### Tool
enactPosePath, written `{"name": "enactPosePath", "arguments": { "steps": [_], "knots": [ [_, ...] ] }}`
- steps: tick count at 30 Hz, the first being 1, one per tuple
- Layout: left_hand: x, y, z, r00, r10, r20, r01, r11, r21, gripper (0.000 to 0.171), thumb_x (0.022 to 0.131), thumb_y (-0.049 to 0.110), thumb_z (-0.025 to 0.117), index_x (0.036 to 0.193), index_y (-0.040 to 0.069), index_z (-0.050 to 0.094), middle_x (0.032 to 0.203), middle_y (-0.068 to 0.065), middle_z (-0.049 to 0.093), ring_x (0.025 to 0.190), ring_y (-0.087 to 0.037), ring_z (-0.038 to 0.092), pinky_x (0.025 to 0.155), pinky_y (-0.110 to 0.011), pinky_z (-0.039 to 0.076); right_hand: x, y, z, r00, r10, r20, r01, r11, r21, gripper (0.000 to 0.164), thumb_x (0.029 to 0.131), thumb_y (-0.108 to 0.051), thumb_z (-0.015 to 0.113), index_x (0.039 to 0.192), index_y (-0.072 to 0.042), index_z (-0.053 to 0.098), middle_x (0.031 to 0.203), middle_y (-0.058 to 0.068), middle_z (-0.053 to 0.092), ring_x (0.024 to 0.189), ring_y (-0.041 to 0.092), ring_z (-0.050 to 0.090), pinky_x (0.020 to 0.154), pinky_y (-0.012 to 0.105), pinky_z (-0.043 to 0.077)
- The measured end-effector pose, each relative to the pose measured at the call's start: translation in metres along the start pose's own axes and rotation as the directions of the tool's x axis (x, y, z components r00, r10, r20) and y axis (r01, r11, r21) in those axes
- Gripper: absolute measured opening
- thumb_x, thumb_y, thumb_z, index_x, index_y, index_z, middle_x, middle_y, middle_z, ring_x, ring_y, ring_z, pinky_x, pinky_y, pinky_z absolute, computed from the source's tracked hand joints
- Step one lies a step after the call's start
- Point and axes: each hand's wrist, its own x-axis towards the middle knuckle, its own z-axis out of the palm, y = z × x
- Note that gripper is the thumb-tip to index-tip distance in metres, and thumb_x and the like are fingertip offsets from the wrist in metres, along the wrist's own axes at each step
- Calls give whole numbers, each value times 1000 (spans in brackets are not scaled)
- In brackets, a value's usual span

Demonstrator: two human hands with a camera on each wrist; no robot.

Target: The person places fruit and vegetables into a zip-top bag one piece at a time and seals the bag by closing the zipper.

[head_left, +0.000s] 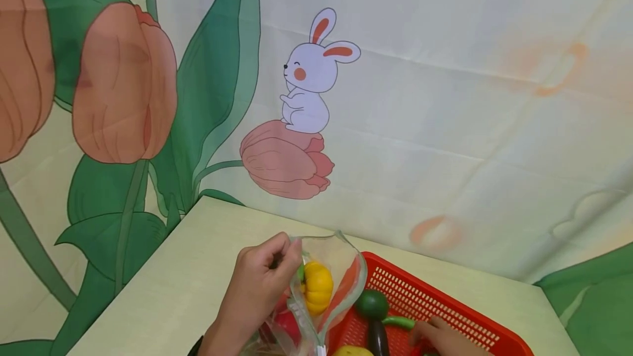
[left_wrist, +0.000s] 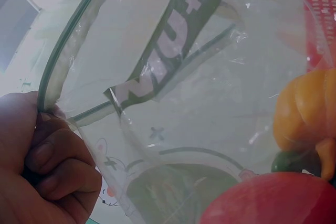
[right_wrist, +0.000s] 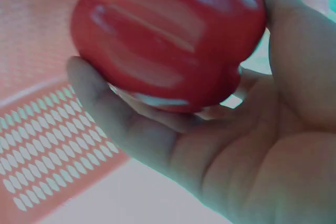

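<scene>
My left hand (head_left: 262,276) pinches the rim of a clear zip bag (head_left: 323,246), whose mouth gapes open towards the right. Inside the bag lie a small yellow pumpkin (head_left: 318,290) and a rounded red item (left_wrist: 273,203). My right hand (right_wrist: 210,135) is over the red basket's right part, fingers and thumb curled round a glossy red bell pepper (right_wrist: 168,35). In the head view this hand (head_left: 447,339) is cut off by the lower edge and the bell pepper is mostly hidden.
A red perforated basket (head_left: 445,304) stands right of the bag on the pale table (head_left: 168,273). It contains a dark green round item (head_left: 372,304), an eggplant (head_left: 378,339), a green chili pepper (head_left: 398,322) and a yellow item (head_left: 353,351). Behind hangs a printed curtain (head_left: 420,125).
</scene>
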Motion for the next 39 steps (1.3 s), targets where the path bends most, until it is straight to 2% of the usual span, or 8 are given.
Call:
{"name": "enactPosePath", "arguments": {
  "steps": [6,9,13,16,23,27,33,39],
  "knots": [
    [1,1,0,1000,13,5,-13,1000,11,40,92,42,46,61,19,38,50,5,29,44,-8,33,40,-20,25,-17,-47,-36,988,-97,-120,107,991,80,30,80,-45,63,104,-31,53,104,-2,46,90,13,49,65,23,47],
    [1,1,-1,1000,9,9,-10,1000,12,40,92,43,46,61,18,38,50,5,28,43,-8,32,40,-21,25,-20,-71,-40,940,-197,-277,213,977,28,29,79,-47,64,103,-39,51,106,-10,45,91,7,50,65,18,48],
    [0,0,0,1000,8,6,-8,1000,4,40,92,42,46,60,18,37,50,6,28,44,-7,32,40,-21,25,-18,-96,-39,812,-354,-464,367,928,-66,34,77,-45,67,106,-41,49,110,-18,44,94,2,50,65,17,50],
    [0,0,0,1000,15,2,-15,1000,-3,40,92,41,47,60,18,37,50,6,28,44,-7,32,40,-20,25,-18,-116,-40,693,-464,-551,490,864,-111,40,77,-35,71,112,-35,50,118,-14,43,100,3,49,64,17,51],
    [0,2,0,1000,-10,15,10,1000,-6,40,91,44,47,61,19,39,50,6,31,45,-7,35,40,-20,27,-7,-166,-40,391,-721,-573,757,606,-245,50,74,-11,74,118,-11,51,122,6,43,106,13,47,69,17,52],
    [0,2,-1,1000,-1,16,1,1000,3,39,91,43,46,61,20,40,49,7,33,45,-6,36,38,-20,28,9,-186,-34,304,-781,-545,798,522,-302,48,75,-12,72,118,-8,51,120,8,44,107,14,47,75,14,50],
    [0,1,-4,1000,13,0,-13,1000,4,38,92,41,46,61,21,40,49,7,34,44,-6,36,37,-20,28,31,-195,-24,351,-768,-537,808,538,-242,47,77,-14,72,119,-15,50,121,2,43,110,13,45,80,17,49],
    [0,1,-6,1000,-12,11,12,999,-53,38,92,41,46,62,19,41,47,6,37,39,-6,40,35,-22,31,57,-176,-7,583,-694,-423,709,688,-152,53,86,-32,61,132,-30,36,136,-9,31,124,7,34,89,23,46]
  ]
}}
